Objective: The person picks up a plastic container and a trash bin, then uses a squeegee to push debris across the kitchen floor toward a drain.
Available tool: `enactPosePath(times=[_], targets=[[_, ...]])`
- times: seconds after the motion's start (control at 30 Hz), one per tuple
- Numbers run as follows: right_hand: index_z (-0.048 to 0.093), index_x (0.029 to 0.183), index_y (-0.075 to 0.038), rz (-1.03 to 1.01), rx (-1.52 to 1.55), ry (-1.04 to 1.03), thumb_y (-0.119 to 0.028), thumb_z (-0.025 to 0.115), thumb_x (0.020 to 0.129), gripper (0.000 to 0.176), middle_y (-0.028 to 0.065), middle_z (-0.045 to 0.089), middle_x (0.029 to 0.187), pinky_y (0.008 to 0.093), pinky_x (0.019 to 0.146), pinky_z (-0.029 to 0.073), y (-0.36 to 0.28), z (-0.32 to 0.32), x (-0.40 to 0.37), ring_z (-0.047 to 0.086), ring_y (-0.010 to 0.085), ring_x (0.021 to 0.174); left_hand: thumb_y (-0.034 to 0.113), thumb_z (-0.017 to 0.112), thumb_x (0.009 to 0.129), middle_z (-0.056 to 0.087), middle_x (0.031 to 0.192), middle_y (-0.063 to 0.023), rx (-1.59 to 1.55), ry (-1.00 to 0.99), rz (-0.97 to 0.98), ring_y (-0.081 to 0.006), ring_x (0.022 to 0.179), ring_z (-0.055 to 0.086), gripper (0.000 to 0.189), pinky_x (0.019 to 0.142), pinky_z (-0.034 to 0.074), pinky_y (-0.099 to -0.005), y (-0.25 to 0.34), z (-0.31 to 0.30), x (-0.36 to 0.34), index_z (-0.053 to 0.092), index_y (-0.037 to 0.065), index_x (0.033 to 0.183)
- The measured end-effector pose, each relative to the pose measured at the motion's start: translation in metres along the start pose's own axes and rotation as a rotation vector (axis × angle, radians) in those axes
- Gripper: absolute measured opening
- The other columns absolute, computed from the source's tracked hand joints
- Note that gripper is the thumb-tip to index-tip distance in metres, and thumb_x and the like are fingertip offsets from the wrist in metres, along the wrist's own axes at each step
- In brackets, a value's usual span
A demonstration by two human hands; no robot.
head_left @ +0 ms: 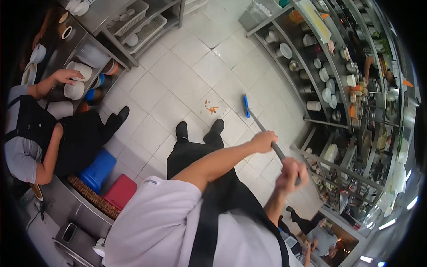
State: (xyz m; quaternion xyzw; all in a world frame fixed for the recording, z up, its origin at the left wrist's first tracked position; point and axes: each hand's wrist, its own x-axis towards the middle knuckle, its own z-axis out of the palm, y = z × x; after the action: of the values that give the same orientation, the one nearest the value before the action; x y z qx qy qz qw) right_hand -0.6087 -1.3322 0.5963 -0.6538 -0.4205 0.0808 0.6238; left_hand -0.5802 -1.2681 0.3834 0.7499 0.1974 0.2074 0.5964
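My left hand (264,141) is wrapped round the grey handle (259,124) of a floor tool with a blue head (246,107). Higher on the same handle my right hand (292,173) is closed round it, slightly blurred. The blue head rests on the tiles to the right of some orange food scraps (212,108). A gap of bare tile lies between head and scraps. Both of my black shoes (182,130) stand just below the scraps in the view.
At the left a co-worker in a black apron (31,124) reaches to white containers (80,70). Metal shelves with dishes (311,58) line the right. Blue (98,169) and red (121,191) bins stand lower left. Other people (320,236) are at the lower right.
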Motion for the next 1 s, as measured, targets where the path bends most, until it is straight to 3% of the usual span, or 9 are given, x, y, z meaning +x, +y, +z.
enactPosePath(times=[0.1, 0.2, 0.3, 0.53, 0.63, 0.77, 0.87, 0.93, 1.0], targets=[[0.046, 0.066, -0.002, 0.014, 0.021, -0.046, -0.003, 0.061, 0.09, 0.028, 0.0081, 0.052, 0.058, 0.0308, 0.053, 0.039, 0.026, 0.022, -0.021, 0.049, 0.0154, 0.054, 0.023, 0.069, 0.081, 0.067, 0.091, -0.0087, 0.174, -0.296, -0.058, -0.0327, 0.104, 0.06, 0.012, 0.079, 0.049, -0.0529, -0.024, -0.023, -0.009, 0.064, 0.012, 0.078], [0.044, 0.067, -0.004, 0.043, 0.235, -0.045, -0.004, 0.06, 0.09, 0.029, 0.0065, 0.047, 0.055, 0.0336, 0.054, 0.042, -0.007, 0.038, -0.015, 0.047, 0.0155, 0.051, 0.03, 0.072, 0.082, 0.067, 0.085, -0.0056, 0.14, -0.268, -0.015, -0.0317, 0.103, 0.06, 0.021, 0.081, 0.046, -0.0539, -0.003, -0.054, -0.04, 0.063, 0.013, 0.074], [0.042, 0.068, -0.005, 0.091, 0.367, -0.162, -0.006, 0.06, 0.09, 0.029, 0.0063, 0.043, 0.052, 0.0345, 0.052, 0.042, -0.041, 0.05, 0.001, 0.038, 0.0138, 0.046, 0.03, 0.071, 0.081, 0.065, 0.086, -0.0016, 0.125, -0.301, -0.094, -0.0281, 0.104, 0.059, 0.02, 0.083, 0.044, -0.0502, 0.027, -0.104, -0.069, 0.06, 0.014, 0.077], [0.041, 0.066, -0.004, 0.105, 0.406, -0.382, -0.007, 0.059, 0.089, 0.029, 0.0046, 0.04, 0.049, 0.0346, 0.045, 0.039, -0.082, 0.095, 0.025, 0.035, 0.0133, 0.042, 0.031, 0.072, 0.08, 0.064, 0.078, -0.0064, 0.015, -0.069, -0.114, -0.0321, 0.092, 0.063, 0.026, 0.081, 0.044, -0.0511, 0.005, -0.139, -0.091, 0.058, 0.011, 0.07], [0.043, 0.065, -0.004, -0.04, 0.497, -0.562, -0.009, 0.059, 0.087, 0.028, 0.0037, 0.043, 0.049, 0.0317, 0.04, 0.04, -0.116, 0.104, 0.04, 0.04, 0.0131, 0.039, 0.034, 0.073, 0.076, 0.066, 0.079, -0.0092, 0.083, -0.04, -0.182, -0.0343, 0.092, 0.065, 0.027, 0.084, 0.044, -0.0542, -0.022, -0.141, -0.089, 0.061, 0.011, 0.067], [0.05, 0.065, -0.006, -0.236, 0.605, -0.896, -0.014, 0.062, 0.084, 0.024, 0.001, 0.05, 0.05, 0.0282, 0.042, 0.046, -0.157, 0.109, 0.068, 0.045, 0.0122, 0.038, 0.034, 0.075, 0.072, 0.067, 0.082, -0.0101, 0.148, 0.031, -0.201, -0.0341, 0.093, 0.065, 0.024, 0.08, 0.048, -0.0514, -0.074, -0.162, -0.091, 0.064, 0.012, 0.07], [0.051, 0.065, -0.007, -0.319, 0.621, -0.925, -0.02, 0.065, 0.086, 0.028, 0.0005, 0.051, 0.051, 0.0285, 0.043, 0.046, -0.164, 0.126, 0.077, 0.047, 0.0128, 0.04, 0.024, 0.074, 0.07, 0.064, 0.082, -0.0092, 0.249, 0.277, -0.116, -0.0343, 0.087, 0.064, 0.019, 0.073, 0.049, -0.0492, -0.093, -0.197, -0.083, 0.06, 0.012, 0.07], [0.05, 0.065, -0.006, -0.204, 0.528, -0.831, -0.032, 0.065, 0.089, 0.038, 0.0045, 0.051, 0.06, 0.036, 0.056, 0.046, -0.158, 0.136, 0.076, 0.05, 0.0167, 0.053, 0.022, 0.076, 0.073, 0.062, 0.087, -0.0104, 0.279, 0.451, -0.152, -0.0343, 0.09, 0.063, 0.018, 0.073, 0.049, -0.0479, -0.107, -0.229, -0.07, 0.062, 0.012, 0.073], [0.048, 0.063, -0.006, -0.18, 0.508, -0.696, -0.028, 0.057, 0.091, 0.037, 0.0069, 0.05, 0.062, 0.0373, 0.059, 0.045, -0.142, 0.167, 0.071, 0.048, 0.0178, 0.055, 0.021, 0.078, 0.071, 0.061, 0.098, -0.0118, 0.259, 0.655, -0.245, -0.0341, 0.098, 0.062, 0.017, 0.081, 0.051, -0.0478, -0.11, -0.263, -0.06, 0.065, 0.012, 0.078]])
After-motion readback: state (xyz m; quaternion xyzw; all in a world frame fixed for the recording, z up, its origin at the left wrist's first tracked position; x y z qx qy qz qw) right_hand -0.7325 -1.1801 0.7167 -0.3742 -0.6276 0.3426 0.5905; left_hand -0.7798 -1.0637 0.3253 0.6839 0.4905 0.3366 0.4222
